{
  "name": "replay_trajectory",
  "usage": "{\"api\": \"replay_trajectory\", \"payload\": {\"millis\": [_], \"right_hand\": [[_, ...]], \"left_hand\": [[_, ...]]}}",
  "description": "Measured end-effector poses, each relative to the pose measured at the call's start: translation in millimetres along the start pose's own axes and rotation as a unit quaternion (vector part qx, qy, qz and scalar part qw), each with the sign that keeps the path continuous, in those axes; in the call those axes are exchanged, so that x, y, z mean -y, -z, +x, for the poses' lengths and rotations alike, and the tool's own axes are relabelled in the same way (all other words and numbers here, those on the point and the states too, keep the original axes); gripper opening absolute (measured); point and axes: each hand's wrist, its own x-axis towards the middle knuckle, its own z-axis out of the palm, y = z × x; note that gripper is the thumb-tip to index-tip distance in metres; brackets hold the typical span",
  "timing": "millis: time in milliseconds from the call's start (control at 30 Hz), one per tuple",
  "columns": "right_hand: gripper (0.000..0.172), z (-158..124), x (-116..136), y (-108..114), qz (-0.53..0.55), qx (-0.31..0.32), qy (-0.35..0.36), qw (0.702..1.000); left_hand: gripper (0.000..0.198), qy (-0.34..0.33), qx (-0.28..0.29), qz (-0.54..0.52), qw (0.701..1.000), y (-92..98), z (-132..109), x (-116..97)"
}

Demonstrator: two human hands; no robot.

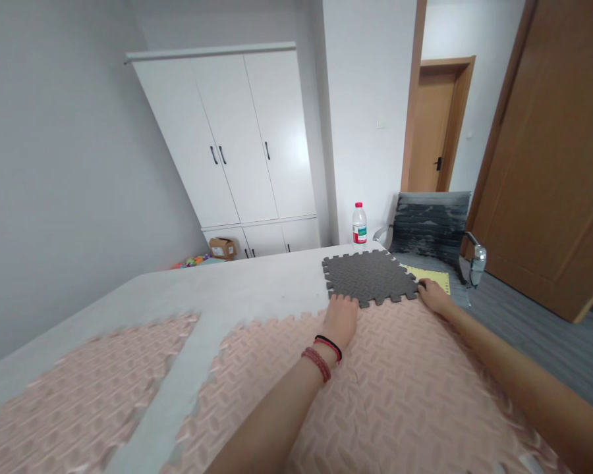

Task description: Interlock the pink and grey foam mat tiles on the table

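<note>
The grey foam tile lies flat at the far end of the table. It is roughly square, so no long axis stands out, and its toothed near edge meets the pink mat. Your left hand presses that edge, clasping nothing. Your right hand touches the near right corner, though you cannot tell whether it pinches. A yellow tile pokes out beside the chair.
</note>
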Motion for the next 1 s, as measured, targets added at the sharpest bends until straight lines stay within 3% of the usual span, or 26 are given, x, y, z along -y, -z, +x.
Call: {"api": "replay_trajectory", "payload": {"millis": [100,267,433,533,800,1000], "right_hand": [[0.042,0.3,-0.2,1.5,0.004,0.010,-0.003,1.000],[0.045,-3.9,1.0,3.6,0.020,0.027,-0.014,0.999],[0.073,-11.7,3.4,4.0,0.045,0.041,-0.023,0.998],[0.080,-16.2,7.8,8.0,0.054,0.046,-0.018,0.997],[0.064,-32.4,41.2,35.9,-0.061,0.087,-0.021,0.994],[0.075,-31.4,55.1,45.9,-0.089,0.116,-0.031,0.989]], "left_hand": [[0.029,-0.032,0.020,-0.008,0.999,1.7,2.9,-13.1],[0.035,-0.012,0.035,-0.004,0.999,6.2,9.2,-21.6],[0.046,0.019,0.038,0.009,0.999,12.7,7.3,-43.5],[0.048,0.039,0.057,0.020,0.997,15.5,7.7,-58.6],[0.039,0.090,0.102,0.041,0.990,18.9,20.2,-75.6],[0.040,0.093,0.116,0.044,0.988,19.1,23.4,-78.1]]}}
